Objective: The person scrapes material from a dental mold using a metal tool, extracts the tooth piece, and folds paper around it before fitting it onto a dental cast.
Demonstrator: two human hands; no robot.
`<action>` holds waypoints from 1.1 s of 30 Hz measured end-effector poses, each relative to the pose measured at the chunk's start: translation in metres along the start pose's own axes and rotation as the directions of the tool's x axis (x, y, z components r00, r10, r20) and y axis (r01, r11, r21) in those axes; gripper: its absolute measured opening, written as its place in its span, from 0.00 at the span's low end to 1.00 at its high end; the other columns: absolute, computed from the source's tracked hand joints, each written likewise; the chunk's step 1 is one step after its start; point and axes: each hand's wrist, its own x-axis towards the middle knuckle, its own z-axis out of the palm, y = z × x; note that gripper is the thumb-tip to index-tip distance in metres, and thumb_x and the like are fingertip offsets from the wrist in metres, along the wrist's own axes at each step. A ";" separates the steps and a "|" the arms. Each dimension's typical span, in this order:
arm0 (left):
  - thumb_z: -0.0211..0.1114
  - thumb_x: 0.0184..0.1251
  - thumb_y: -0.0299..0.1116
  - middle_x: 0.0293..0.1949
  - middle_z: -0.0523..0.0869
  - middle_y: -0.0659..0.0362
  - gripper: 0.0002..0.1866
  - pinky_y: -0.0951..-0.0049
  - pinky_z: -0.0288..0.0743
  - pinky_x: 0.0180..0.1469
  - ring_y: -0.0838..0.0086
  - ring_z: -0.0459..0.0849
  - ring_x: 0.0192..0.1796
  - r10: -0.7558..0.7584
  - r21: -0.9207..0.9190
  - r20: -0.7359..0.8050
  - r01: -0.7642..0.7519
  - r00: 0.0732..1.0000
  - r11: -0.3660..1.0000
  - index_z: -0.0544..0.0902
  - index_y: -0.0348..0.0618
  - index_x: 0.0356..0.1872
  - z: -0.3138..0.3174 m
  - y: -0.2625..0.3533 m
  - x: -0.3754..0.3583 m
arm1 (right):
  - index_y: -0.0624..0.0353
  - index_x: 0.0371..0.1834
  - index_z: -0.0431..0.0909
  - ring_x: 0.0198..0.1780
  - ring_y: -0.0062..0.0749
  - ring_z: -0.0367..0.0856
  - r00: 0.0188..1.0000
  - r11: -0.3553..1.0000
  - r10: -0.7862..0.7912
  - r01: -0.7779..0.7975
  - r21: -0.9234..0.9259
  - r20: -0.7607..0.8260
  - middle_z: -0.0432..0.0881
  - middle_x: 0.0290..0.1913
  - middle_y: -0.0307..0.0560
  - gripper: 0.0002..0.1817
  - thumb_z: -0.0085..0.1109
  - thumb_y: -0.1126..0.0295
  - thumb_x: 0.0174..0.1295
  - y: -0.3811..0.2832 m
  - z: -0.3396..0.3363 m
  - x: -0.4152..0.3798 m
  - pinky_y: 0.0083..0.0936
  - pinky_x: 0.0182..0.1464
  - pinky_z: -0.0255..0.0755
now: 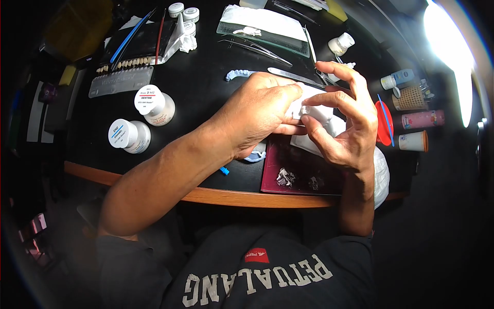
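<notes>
Above the desk's front half, my left hand (260,105) is closed on a white tissue (310,92), gripping it between thumb and fingers. My right hand (350,116) pinches a small whitish, glossy piece (304,109) against the tissue with thumb and index finger; its other fingers are raised and curved. Whether that piece is a tooth crown is too small to tell. Under the hands lies a dark red board (298,172) with grey-white smudges and more white tissue on it. A pale blue dental model piece (254,156) is partly hidden below my left wrist.
Left stand two powder jars, dentine (156,106) and enamel (129,137), near a tooth shade guide (121,82). Behind are tweezers (260,51), a glass slab (267,41) and another blue model (239,74). Right are a red dish (383,121), a cup (413,140) and a bright lamp (453,62).
</notes>
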 end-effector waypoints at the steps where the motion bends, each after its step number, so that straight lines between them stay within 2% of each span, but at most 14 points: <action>1: 0.59 0.85 0.34 0.46 0.89 0.57 0.11 0.61 0.90 0.56 0.71 0.92 0.47 -0.002 0.001 -0.002 0.002 1.000 1.000 0.85 0.38 0.51 0.000 0.000 0.000 | 0.61 0.39 0.92 0.69 0.49 0.80 1.000 1.000 -0.005 0.005 0.003 -0.003 0.83 0.67 0.63 0.15 0.74 0.77 0.43 0.000 0.000 0.000 0.40 0.64 0.78; 6: 0.60 0.84 0.34 0.46 0.89 0.55 0.11 0.60 0.90 0.56 0.70 0.92 0.47 0.006 0.002 -0.008 -0.006 1.000 1.000 0.85 0.38 0.50 0.001 0.000 -0.001 | 0.62 0.39 0.92 0.66 0.47 0.82 1.000 1.000 0.007 -0.006 0.028 -0.007 0.83 0.66 0.63 0.15 0.74 0.78 0.44 0.001 0.002 0.000 0.37 0.60 0.80; 9: 0.60 0.84 0.34 0.46 0.90 0.54 0.11 0.60 0.90 0.56 0.69 0.92 0.47 0.002 0.020 -0.032 -0.002 0.999 1.000 0.85 0.37 0.51 0.002 0.002 -0.002 | 0.55 0.36 0.92 0.63 0.50 0.84 0.997 0.997 0.053 -0.049 0.067 -0.052 0.86 0.63 0.57 0.13 0.74 0.72 0.44 0.000 0.006 0.000 0.44 0.64 0.76; 15: 0.61 0.84 0.33 0.47 0.90 0.54 0.11 0.60 0.90 0.56 0.68 0.93 0.48 -0.006 0.032 -0.041 0.008 0.999 0.999 0.86 0.36 0.52 0.002 0.002 -0.002 | 0.55 0.36 0.92 0.61 0.49 0.86 0.998 0.996 0.035 -0.030 0.078 -0.056 0.86 0.62 0.57 0.13 0.74 0.73 0.44 0.002 0.006 0.000 0.41 0.61 0.79; 18: 0.61 0.84 0.34 0.47 0.90 0.54 0.12 0.60 0.90 0.56 0.68 0.93 0.48 -0.010 0.037 -0.029 0.011 1.000 0.999 0.86 0.36 0.53 0.001 0.003 -0.002 | 0.62 0.38 0.92 0.64 0.47 0.84 1.000 0.997 0.001 0.000 0.078 -0.016 0.84 0.65 0.64 0.14 0.73 0.77 0.44 0.001 0.003 0.001 0.38 0.63 0.78; 21: 0.60 0.84 0.34 0.47 0.90 0.54 0.12 0.60 0.90 0.57 0.69 0.93 0.48 -0.014 0.031 -0.012 0.014 1.000 0.999 0.86 0.35 0.53 -0.001 0.003 -0.001 | 0.56 0.36 0.92 0.59 0.47 0.88 0.998 0.997 -0.008 0.013 0.070 -0.064 0.86 0.62 0.58 0.13 0.74 0.74 0.44 0.002 0.006 0.002 0.38 0.56 0.82; 33: 0.59 0.84 0.33 0.49 0.90 0.52 0.13 0.62 0.91 0.56 0.69 0.93 0.48 -0.004 0.053 0.007 0.004 1.000 0.999 0.85 0.33 0.55 -0.002 0.001 0.001 | 0.57 0.36 0.92 0.56 0.46 0.90 0.998 0.997 0.005 -0.001 0.075 -0.057 0.86 0.61 0.59 0.12 0.74 0.75 0.45 0.000 0.005 0.002 0.37 0.54 0.83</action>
